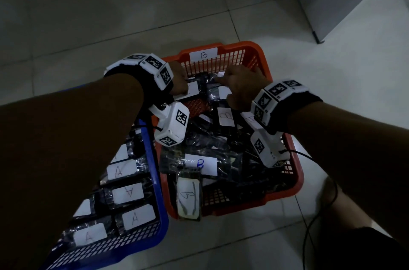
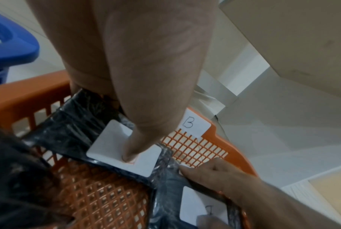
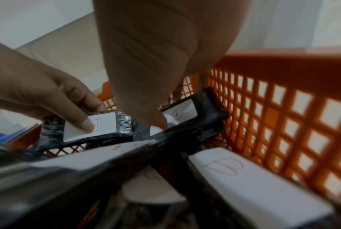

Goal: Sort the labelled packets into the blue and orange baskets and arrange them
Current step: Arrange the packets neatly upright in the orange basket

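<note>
Two baskets were set touching on the floor [image 1: 332, 53]: the blue basket [image 1: 152, 159] at 7 o'clock, the orange basket [image 1: 243, 46] at centre. A packet [image 2: 71, 124] was gripped by the left hand [image 1: 178, 81] at 12 o'clock; another packet [image 3: 204, 114], crowded by B-labelled packets [image 1: 200, 164], was pinched by the right hand [image 1: 241, 84].

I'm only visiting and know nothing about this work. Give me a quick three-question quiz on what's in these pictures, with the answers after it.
1. True or false: both hands are inside the orange basket.
2. Which letter is on the packets in the blue basket? a) A b) B c) C
3. Fill in: the left hand has its thumb on a packet's white ____.

Key
1. True: the left hand and the right hand both reach in at the far end, each on a dark packet.
2. a: the labels there read A.
3. Label: the thumb presses the white label of the dark packet by the far wall.
</note>
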### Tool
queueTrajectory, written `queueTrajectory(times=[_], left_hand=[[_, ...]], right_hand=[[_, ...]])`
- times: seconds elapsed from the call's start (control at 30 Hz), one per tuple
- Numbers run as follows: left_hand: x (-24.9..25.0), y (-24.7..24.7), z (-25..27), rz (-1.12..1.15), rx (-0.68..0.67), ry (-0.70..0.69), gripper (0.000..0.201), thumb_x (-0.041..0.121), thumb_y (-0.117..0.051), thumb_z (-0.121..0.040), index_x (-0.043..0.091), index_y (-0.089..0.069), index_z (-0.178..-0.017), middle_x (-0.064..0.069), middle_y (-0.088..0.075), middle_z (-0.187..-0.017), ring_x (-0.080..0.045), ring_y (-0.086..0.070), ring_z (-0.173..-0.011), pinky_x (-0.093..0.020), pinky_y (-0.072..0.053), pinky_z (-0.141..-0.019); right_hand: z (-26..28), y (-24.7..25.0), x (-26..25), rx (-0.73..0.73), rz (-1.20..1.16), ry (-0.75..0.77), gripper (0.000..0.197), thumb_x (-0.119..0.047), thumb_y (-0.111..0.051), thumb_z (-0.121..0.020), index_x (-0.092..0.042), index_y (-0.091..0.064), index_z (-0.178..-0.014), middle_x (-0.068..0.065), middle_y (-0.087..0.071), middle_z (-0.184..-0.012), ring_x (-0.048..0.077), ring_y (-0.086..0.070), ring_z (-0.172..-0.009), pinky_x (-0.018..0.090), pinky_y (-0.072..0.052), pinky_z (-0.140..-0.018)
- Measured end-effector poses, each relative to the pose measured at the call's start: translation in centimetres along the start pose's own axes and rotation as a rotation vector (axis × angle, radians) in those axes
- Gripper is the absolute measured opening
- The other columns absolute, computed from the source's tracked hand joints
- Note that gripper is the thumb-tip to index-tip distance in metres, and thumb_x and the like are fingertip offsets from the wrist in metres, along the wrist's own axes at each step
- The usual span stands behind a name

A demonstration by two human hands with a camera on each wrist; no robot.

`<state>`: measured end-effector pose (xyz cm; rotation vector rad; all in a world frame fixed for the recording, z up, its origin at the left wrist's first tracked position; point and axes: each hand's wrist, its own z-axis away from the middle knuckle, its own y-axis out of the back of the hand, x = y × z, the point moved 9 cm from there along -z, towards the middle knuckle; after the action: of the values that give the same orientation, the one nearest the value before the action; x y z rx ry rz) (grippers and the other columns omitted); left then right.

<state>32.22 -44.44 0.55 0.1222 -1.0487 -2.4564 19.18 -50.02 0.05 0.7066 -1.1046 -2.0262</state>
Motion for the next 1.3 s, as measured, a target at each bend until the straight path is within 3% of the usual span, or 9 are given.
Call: queueTrajectory(times=[0.1,0.3,0.53,0.67,0.77,0.87,1.03,1.13,1.3], left_hand=[[0.1,-0.1,-0.6,-0.058,0.009,-0.033,0.030,0.024,-0.054,-0.096,0.006,-0.060,-0.119,-0.011,-0.057,-0.125,-0.026,-0.054,-0.108,-0.028,-0.038,-0.083],[0.8,0.5,-0.9,-0.010,0.119,-0.101,0.025,0.019,-0.052,-0.096,0.006,-0.040,-0.080,-0.007,-0.040,-0.066,-0.014,-0.031,-0.056,-0.024,-0.028,-0.057],[0.3,0.2,-1.6,0.056,0.117,-0.130,0.044,0.016,-0.053,-0.095,0.017,-0.024,-0.062,-0.003,-0.026,-0.062,-0.013,-0.019,-0.053,-0.027,-0.023,-0.057],[0.2,1.5,-1.4,0.196,0.237,-0.096,0.007,0.014,-0.060,-0.091,0.013,-0.054,-0.087,-0.013,-0.052,-0.094,-0.025,-0.048,-0.077,-0.025,-0.031,-0.072],[1.6,2.4,-1.4,0.265,0.337,-0.151,0.032,0.020,-0.068,-0.085,0.009,-0.062,-0.115,-0.008,-0.055,-0.129,-0.027,-0.053,-0.114,-0.024,-0.038,-0.082],[4.2,2.6,-1.3,0.262,0.361,-0.236,0.035,0.026,-0.070,-0.083,0.015,-0.063,-0.115,-0.004,-0.058,-0.127,-0.024,-0.055,-0.114,-0.022,-0.040,-0.083],[8.0,2.6,-1.7,0.252,0.378,-0.323,0.036,0.019,-0.064,-0.087,0.018,-0.062,-0.123,-0.005,-0.057,-0.131,-0.024,-0.053,-0.119,-0.017,-0.034,-0.084],[9.2,2.4,-1.9,0.239,0.391,-0.357,0.038,0.013,-0.061,-0.086,0.020,-0.062,-0.124,-0.005,-0.060,-0.129,-0.023,-0.054,-0.119,-0.018,-0.036,-0.089],[9.5,3.1,-1.0,0.179,0.450,-0.416,0.038,0.017,-0.066,-0.082,0.020,-0.065,-0.120,-0.004,-0.066,-0.118,-0.022,-0.061,-0.108,-0.025,-0.044,-0.088]], right_hand=[[0.3,-0.1,-0.2,0.020,-0.019,0.000,0.067,-0.027,-0.061,-0.088,-0.027,-0.031,-0.148,0.004,-0.035,-0.145,0.027,-0.030,-0.136,0.056,-0.027,-0.110],[0.7,-0.4,-0.4,0.008,-0.031,0.051,0.065,-0.019,-0.070,-0.082,-0.021,-0.045,-0.142,0.005,-0.040,-0.141,0.028,-0.037,-0.132,0.050,-0.037,-0.107],[1.1,-0.4,-0.6,-0.042,-0.027,0.041,0.072,-0.022,-0.071,-0.081,-0.031,-0.038,-0.144,0.000,-0.036,-0.145,0.025,-0.029,-0.136,0.053,-0.027,-0.109],[2.5,1.0,-0.4,0.124,-0.227,0.023,0.029,-0.031,-0.067,-0.082,-0.020,-0.065,-0.110,0.000,-0.062,-0.114,0.021,-0.060,-0.105,0.038,-0.052,-0.088],[3.1,-0.5,0.5,0.048,-0.126,-0.066,0.032,-0.041,-0.064,-0.086,-0.013,-0.066,-0.101,0.007,-0.066,-0.106,0.026,-0.064,-0.096,0.025,-0.046,-0.074],[3.4,-1.3,1.2,0.016,-0.114,-0.095,0.031,-0.039,-0.061,-0.089,-0.012,-0.064,-0.103,0.006,-0.065,-0.110,0.025,-0.061,-0.099,0.025,-0.037,-0.068],[3.2,-3.5,1.8,-0.157,-0.279,-0.149,0.034,-0.037,-0.062,-0.088,-0.010,-0.064,-0.109,0.007,-0.063,-0.105,0.027,-0.060,-0.101,0.034,-0.047,-0.082],[3.3,-4.1,1.8,-0.166,-0.395,-0.114,0.038,-0.034,-0.062,-0.090,0.002,-0.066,-0.103,0.016,-0.067,-0.105,0.032,-0.063,-0.100,0.035,-0.050,-0.076],[3.6,-4.2,2.9,-0.156,-0.375,-0.188,0.041,-0.040,-0.065,-0.086,-0.010,-0.063,-0.114,0.011,-0.063,-0.116,0.030,-0.059,-0.108,0.030,-0.040,-0.076]])
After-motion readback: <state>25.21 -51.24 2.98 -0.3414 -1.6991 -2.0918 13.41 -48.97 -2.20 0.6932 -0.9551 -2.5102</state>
